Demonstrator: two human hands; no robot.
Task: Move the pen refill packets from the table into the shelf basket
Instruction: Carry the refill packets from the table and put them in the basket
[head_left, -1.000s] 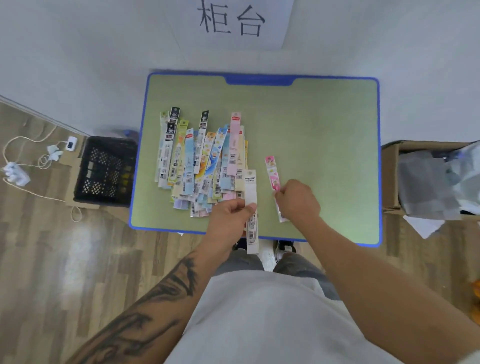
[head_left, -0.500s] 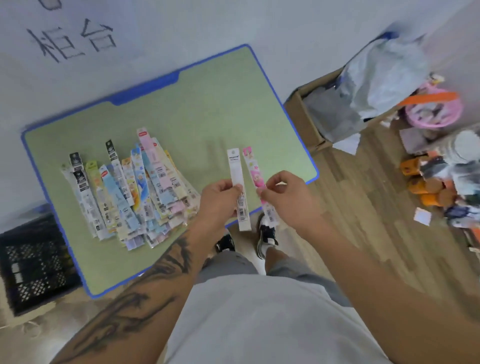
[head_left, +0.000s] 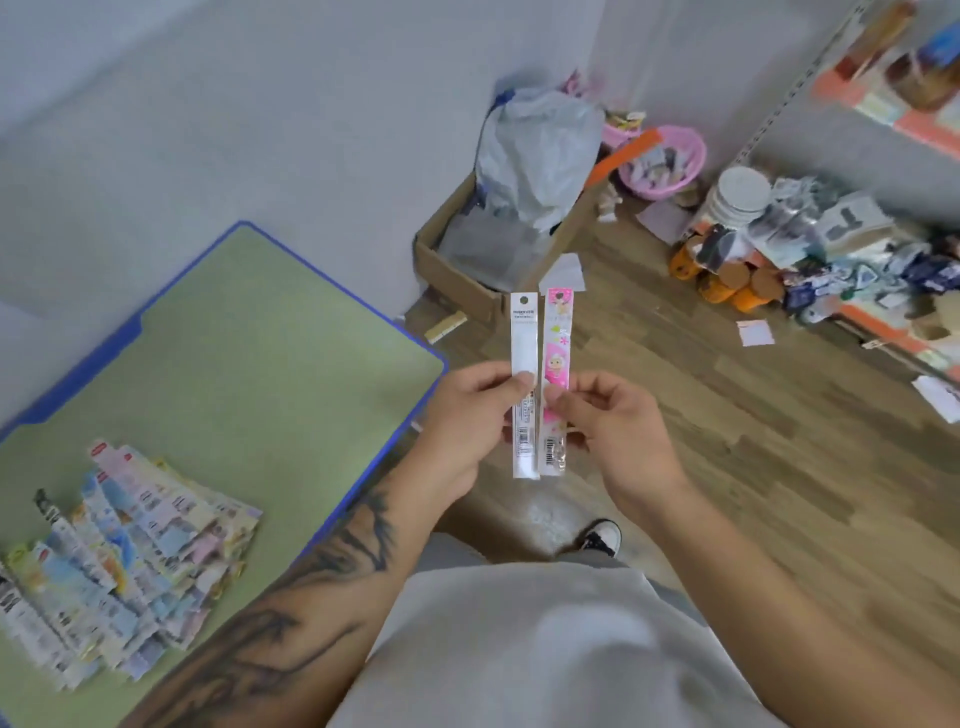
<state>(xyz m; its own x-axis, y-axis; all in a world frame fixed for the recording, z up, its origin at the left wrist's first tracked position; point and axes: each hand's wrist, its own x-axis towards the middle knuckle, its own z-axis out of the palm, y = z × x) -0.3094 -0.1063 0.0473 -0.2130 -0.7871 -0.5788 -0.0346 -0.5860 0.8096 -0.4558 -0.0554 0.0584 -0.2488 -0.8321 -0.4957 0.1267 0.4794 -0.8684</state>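
Pinching a white refill packet (head_left: 523, 338) between thumb and curled fingers, the left hand (head_left: 467, 415) holds it upright in front of the body, over the wooden floor (head_left: 727, 441). Just beside it, the right hand (head_left: 618, 421) pinches a pink refill packet (head_left: 557, 332) the same way, and the two long packets stand side by side, edges nearly touching. Both are clear of the table (head_left: 234, 338), a green top with a blue rim down to the left. A fanned heap of other refill packets (head_left: 119, 561) lies on its near left part. Beyond the hands sits an open cardboard box (head_left: 467, 275) holding a grey plastic bag (head_left: 540, 150). Farther right, a pink basket (head_left: 665, 156) and a shelf (head_left: 883, 104) crowded with blurred goods stand against the wall.
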